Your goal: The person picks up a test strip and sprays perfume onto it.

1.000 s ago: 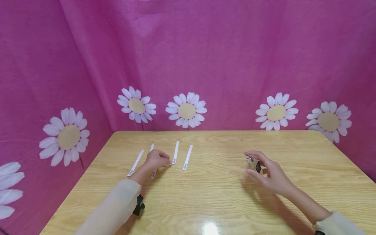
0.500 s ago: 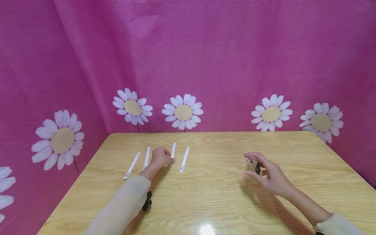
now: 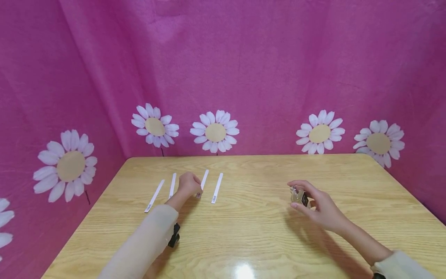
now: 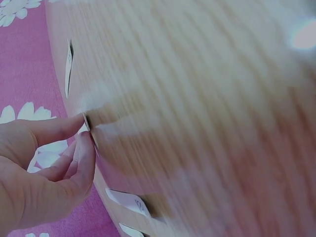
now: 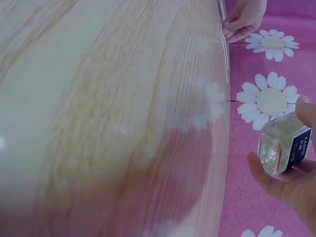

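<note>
My left hand (image 3: 189, 185) is at the third paper test strip (image 3: 205, 178) from the left. In the left wrist view, thumb and fingers pinch this white strip (image 4: 86, 122) near its printed end. To its right lies another white strip (image 3: 216, 189). Two more strips, an outer one (image 3: 154, 196) and an inner one (image 3: 172, 185), lie to the left, the inner partly hidden by the hand. My right hand (image 3: 325, 209) holds a small clear glass perfume bottle (image 3: 297, 196) above the table. The bottle's dark label (image 5: 299, 147) shows in the right wrist view.
The light wooden table (image 3: 251, 217) has rounded far corners. Behind it and along the left hangs a pink curtain (image 3: 265, 69) printed with white daisies. A black wrist camera (image 3: 174, 235) sits under the left sleeve (image 3: 143, 242).
My left hand has reached the third strip and taken hold of its near end, which has shifted slightly left. The right hand keeps the perfume bottle in about the same place.
</note>
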Demonstrator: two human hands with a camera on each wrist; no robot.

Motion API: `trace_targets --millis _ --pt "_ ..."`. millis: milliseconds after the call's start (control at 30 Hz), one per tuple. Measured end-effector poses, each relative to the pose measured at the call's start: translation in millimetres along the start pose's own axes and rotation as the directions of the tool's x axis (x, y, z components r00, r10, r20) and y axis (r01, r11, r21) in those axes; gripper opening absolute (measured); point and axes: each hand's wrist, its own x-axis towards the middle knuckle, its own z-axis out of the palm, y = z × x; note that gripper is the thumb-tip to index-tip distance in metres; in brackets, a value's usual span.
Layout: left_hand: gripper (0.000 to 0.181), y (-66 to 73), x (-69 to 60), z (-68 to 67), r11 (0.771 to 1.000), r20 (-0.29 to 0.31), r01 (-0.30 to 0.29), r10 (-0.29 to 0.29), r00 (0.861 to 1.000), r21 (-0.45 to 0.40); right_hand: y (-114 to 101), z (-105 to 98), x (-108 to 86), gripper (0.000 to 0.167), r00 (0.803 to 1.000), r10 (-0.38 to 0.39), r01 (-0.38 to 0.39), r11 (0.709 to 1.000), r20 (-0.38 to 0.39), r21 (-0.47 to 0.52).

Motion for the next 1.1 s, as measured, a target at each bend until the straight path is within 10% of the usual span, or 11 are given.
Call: trace_targets --millis 1100 --pt "0.02 -13.4 -37.9 -17.2 0.99 0.105 0.017 -0.001 0.994 -0.143 2.4 5.2 -4.4 0.05 1.0 0.021 -0.021 1.0 0.007 0.018"
